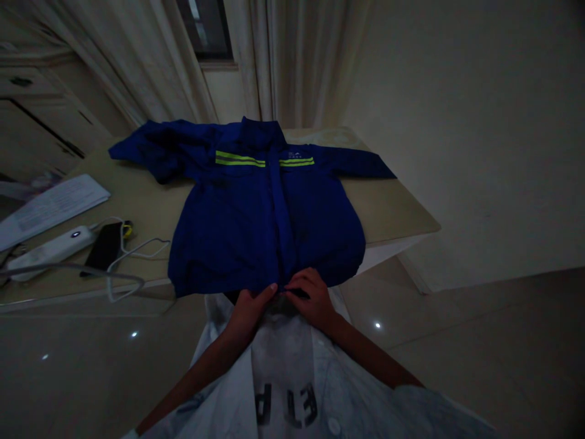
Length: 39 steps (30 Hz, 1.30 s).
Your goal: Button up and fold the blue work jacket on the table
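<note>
A blue work jacket [228,225] with yellow-green reflective stripes lies front up on the table, collar at the far side and sleeves spread out. Its bottom hem reaches the near table edge. My left hand [249,308] grips the hem at the foot of the front opening, thumb on top. Close beside it, my right hand [313,299] pinches the other side of the opening at the hem. The fingertips of both hands nearly meet there. Whatever small part lies between them, perhaps the zipper's end, is too dark to make out.
On the left of the table [397,210] are papers [55,207], a white power strip [50,251], a black phone [103,247] and a looping white cable [109,281]. Curtains [301,61] hang behind, a wall [479,134] stands at the right, and a cabinet [36,110] at the far left.
</note>
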### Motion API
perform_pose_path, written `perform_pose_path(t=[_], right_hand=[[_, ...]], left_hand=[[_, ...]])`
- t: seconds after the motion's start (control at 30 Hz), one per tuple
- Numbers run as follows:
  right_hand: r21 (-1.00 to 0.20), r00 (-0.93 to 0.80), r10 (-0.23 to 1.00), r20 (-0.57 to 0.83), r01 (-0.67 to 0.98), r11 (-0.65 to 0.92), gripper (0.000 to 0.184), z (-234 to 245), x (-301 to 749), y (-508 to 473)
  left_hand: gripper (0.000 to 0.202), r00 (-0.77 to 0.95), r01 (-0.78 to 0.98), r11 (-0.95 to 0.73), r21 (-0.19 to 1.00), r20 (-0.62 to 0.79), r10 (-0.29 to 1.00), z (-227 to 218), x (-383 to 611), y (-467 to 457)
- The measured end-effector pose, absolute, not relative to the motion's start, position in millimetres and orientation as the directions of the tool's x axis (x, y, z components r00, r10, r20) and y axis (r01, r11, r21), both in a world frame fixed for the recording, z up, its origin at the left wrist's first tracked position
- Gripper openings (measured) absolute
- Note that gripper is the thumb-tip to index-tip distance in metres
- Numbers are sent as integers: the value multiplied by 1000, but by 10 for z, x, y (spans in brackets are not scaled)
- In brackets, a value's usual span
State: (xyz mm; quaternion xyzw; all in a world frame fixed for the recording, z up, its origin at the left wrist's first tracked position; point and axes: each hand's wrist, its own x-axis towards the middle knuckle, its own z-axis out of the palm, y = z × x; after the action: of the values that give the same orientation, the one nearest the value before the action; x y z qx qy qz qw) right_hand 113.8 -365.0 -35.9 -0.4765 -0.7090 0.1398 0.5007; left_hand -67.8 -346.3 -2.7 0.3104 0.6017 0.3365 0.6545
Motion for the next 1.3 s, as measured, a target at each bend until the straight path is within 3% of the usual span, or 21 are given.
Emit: perform_pose_path(t=[0.27, 0.6, 0.87, 1.1, 1.3], right_hand=[[-813, -51, 876, 480, 348, 466, 6, -307, 1157, -3617], [-779, -107, 888, 447, 441, 445, 4, -255, 1156, -3549], [-784, -133, 926, 354, 498, 371, 5, -224, 1141, -3506], [-659, -288, 885, 366, 591, 465, 11, -198, 1191, -3530], [-410, -426, 830, 360, 727, 551, 4, -130, 1199, -3528]], left_hand=[[54, 75, -83, 512, 855, -507, 859, -38, -635, -3458], [35, 153, 72, 364, 929, -371, 916, 28, -649, -3405], [40, 204, 154, 407, 900, -432, 878, -2, -725, -3389], [49, 159, 71, 398, 915, -404, 901, -188, -682, -3439], [53, 183, 83, 338, 937, -348, 919, -80, -684, -3418]])
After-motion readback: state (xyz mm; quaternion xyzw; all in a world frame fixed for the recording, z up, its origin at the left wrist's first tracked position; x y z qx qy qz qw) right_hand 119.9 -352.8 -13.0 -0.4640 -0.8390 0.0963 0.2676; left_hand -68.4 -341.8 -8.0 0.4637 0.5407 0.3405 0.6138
